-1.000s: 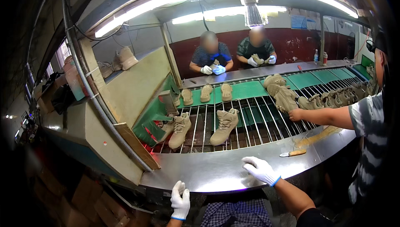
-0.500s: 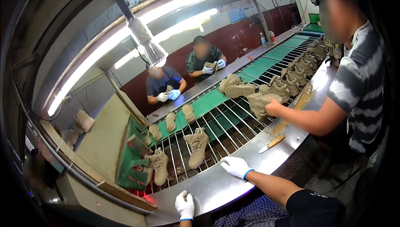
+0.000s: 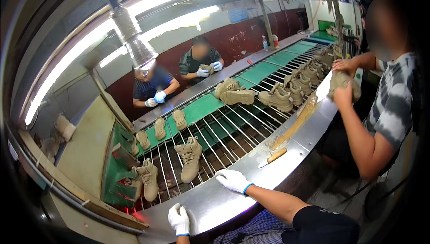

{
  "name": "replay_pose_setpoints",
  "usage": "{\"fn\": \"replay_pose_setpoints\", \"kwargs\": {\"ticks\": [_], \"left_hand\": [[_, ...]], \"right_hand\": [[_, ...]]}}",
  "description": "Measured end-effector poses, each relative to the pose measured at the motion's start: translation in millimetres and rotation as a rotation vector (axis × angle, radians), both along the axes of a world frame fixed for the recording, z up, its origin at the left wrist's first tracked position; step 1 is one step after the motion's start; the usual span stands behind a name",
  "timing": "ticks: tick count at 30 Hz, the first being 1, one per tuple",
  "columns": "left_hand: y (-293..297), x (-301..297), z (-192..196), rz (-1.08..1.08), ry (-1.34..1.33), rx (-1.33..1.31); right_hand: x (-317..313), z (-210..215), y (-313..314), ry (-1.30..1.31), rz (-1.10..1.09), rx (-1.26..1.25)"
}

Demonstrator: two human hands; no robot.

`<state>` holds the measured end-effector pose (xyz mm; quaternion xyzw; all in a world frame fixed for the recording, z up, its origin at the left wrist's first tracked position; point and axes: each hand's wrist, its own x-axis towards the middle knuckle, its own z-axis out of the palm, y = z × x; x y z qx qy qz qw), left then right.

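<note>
My left hand [image 3: 179,220], in a white knit glove with blue cuff trim, rests on the metal ledge [image 3: 208,208] with its fingers curled in and nothing seen in them. Further right, my right hand [image 3: 234,181], gloved the same way, lies on the ledge's inner edge by the rack bars, fingers extended and holding nothing. Closest to it is a tan lace-up boot [image 3: 189,159] on the metal bars [image 3: 219,143]. Another tan boot [image 3: 148,179] stands to its left, by the green flaps of the opening.
A wooden-handled knife [image 3: 272,158] lies on the ledge to the right. Soles [image 3: 180,120] sit on the green belt [image 3: 197,110]; several boots [image 3: 275,98] line the rack. A co-worker [image 3: 389,96] is at right; two gloved people [image 3: 154,87] work across. A lamp [image 3: 136,42] hangs overhead.
The view has swung right, so the scene sits further left. The co-worker at right has taken a boot off the rack and now holds it in both hands. My hands stay on the ledge.
</note>
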<state>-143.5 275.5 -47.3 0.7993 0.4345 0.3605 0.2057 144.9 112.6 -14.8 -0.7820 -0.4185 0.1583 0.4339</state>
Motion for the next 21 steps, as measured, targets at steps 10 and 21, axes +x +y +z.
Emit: {"fn": "replay_pose_setpoints", "kwargs": {"ticks": [10,21], "left_hand": [[-8.6,-9.9,30.7,-0.156,0.126,0.095],[-102.2,-84.5,19.5,-0.092,-0.063,-0.272]], "right_hand": [[2.8,-9.6,14.4,0.028,0.019,0.070],[8.5,-2.9,32.3,-0.057,0.122,-0.010]]}}
